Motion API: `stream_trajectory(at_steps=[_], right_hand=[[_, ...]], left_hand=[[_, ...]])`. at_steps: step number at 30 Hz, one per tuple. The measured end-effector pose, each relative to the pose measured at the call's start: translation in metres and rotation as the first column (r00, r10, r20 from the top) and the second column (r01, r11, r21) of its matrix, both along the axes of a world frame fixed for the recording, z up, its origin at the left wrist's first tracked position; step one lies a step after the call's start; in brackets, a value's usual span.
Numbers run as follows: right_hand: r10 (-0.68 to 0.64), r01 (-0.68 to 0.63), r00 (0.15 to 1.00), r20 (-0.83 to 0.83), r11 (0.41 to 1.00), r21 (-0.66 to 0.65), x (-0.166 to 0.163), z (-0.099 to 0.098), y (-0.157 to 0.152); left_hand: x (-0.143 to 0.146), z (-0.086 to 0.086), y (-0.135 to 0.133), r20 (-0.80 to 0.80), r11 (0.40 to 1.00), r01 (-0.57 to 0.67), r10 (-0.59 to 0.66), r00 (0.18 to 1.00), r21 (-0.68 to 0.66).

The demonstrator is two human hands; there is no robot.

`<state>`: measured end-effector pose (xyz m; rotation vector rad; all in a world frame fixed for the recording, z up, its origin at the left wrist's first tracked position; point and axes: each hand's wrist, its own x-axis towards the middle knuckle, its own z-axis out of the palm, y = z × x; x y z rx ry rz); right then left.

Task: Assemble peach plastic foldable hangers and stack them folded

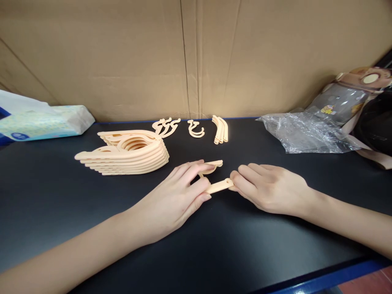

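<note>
Currently pinching a cream hanger part between left hand fingers, above the middle of the black table, with right hand curled at its right end; cannot tell how firmly. Seeing it partly blocked by left fingers. Facing stacked cream hangers behind left hand, near loose hooks and curved bars, with tissue pack far left, clear bag and bottle right.

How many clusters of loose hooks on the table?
2. Left hook cluster by the beige stack, right hook cluster between that and the curved bars. Overlap may hide individual pieces within each.
</note>
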<state>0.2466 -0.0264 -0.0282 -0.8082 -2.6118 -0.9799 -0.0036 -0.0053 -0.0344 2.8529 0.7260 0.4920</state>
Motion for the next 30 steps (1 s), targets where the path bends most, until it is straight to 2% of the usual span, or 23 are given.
stream_trajectory(at_steps=[6, 13, 23, 30], right_hand=[[0.001, 0.000, 1.000, -0.021, 0.999, 0.033, -0.0007, 0.0010, -0.0011], [-0.010, -0.009, 0.986, -0.168, 0.994, -0.108, -0.0011, -0.0029, -0.0009], [-0.002, -0.034, 0.979, -0.205, 0.984, -0.173, -0.0020, -0.0023, 0.0019], [0.006, -0.057, 0.971, -0.240, 0.976, -0.208, -0.0018, -0.0035, 0.0019]], left_hand=[[-0.0016, -0.0002, -0.0007, 0.003, 1.000, 0.006, -0.006, 1.000, -0.006], [-0.0007, 0.0011, -0.0008, -0.018, 1.000, 0.012, -0.012, 1.000, -0.010], [-0.0012, -0.0044, 0.0000, 0.018, 1.000, 0.007, -0.007, 1.000, -0.003], [0.0009, 0.0005, -0.0006, -0.017, 1.000, 0.008, -0.008, 1.000, 0.009]])
